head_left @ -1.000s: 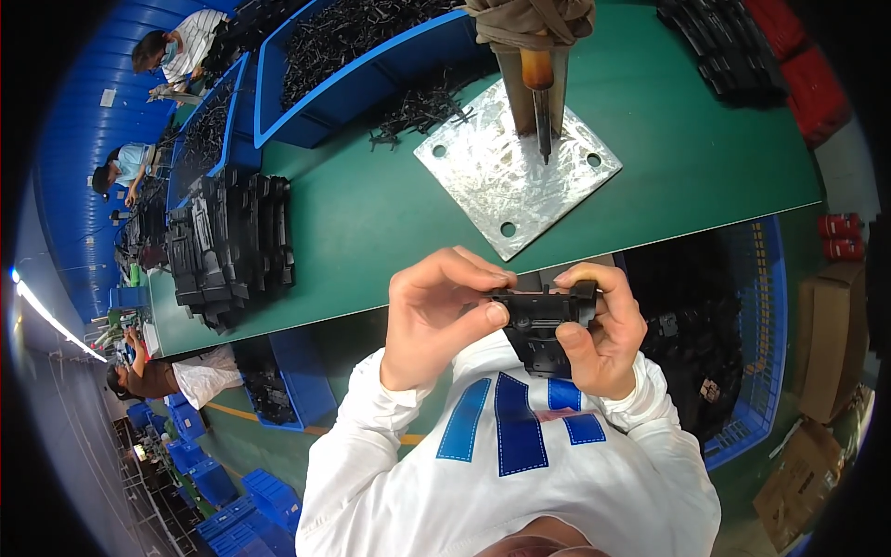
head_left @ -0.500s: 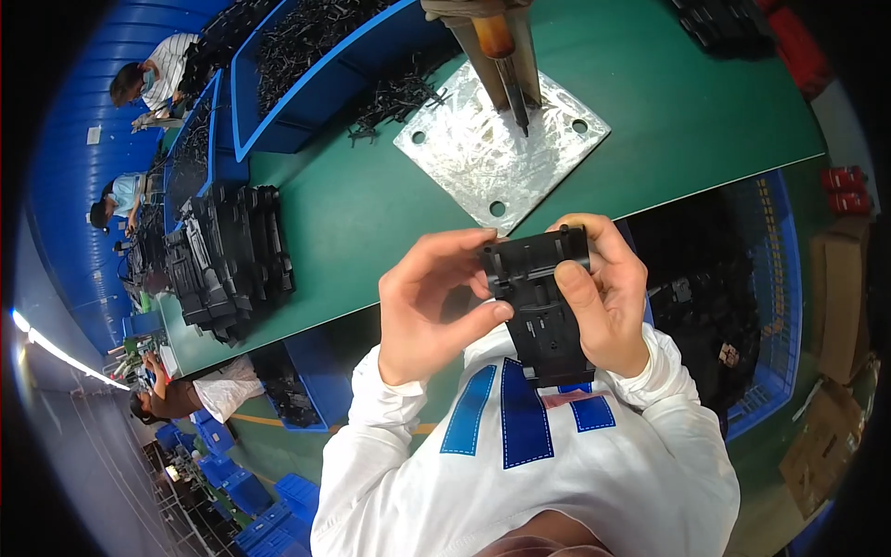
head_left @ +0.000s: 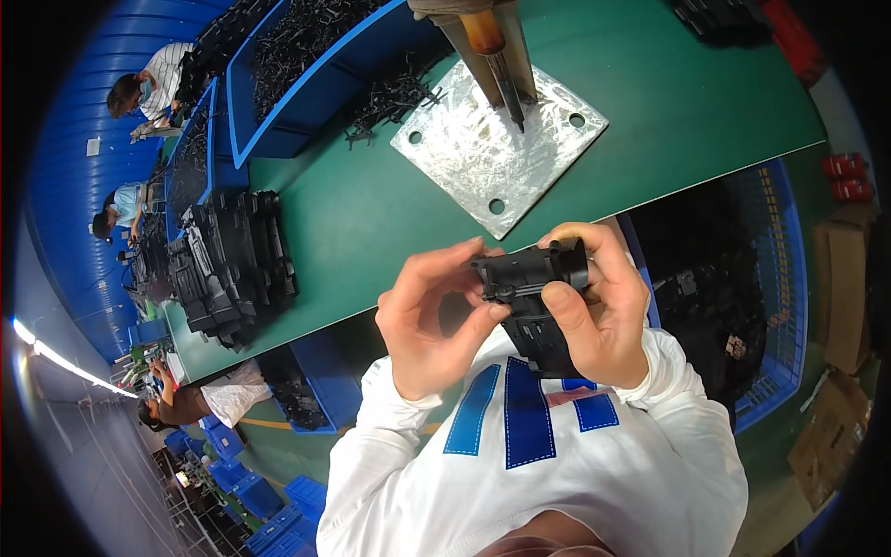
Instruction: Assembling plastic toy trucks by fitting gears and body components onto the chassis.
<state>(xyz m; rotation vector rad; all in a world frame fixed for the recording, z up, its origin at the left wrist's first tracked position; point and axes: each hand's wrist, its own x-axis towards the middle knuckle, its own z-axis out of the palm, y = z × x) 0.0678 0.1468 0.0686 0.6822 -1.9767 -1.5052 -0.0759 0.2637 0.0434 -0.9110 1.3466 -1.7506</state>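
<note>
Between my hands, in front of my chest, is a black moulded plastic part (head_left: 527, 278) with a tube-like upper end and a flatter body below. My right hand (head_left: 603, 306) grips its right side, thumb across the front and fingers behind. On the other side, my left hand (head_left: 432, 311) pinches the part's left edge between thumb and fingertips. The lower body is partly covered by my right thumb and palm. Beyond the part, a pointed tool tip (head_left: 510, 97) on a metal post hangs over a scratched square metal plate (head_left: 464, 167).
A green table (head_left: 343, 232) carries the plate. Stacked black plastic parts (head_left: 232, 260) stand at its left. Small black pieces (head_left: 394, 97) lie beside a blue bin (head_left: 306, 97). At right below the table is a blue crate (head_left: 780, 278). Several people work at far left.
The black part has tilted, so its tubular top faces me more and its lower body looks shorter. Both hands keep their grip and have shifted slightly.
</note>
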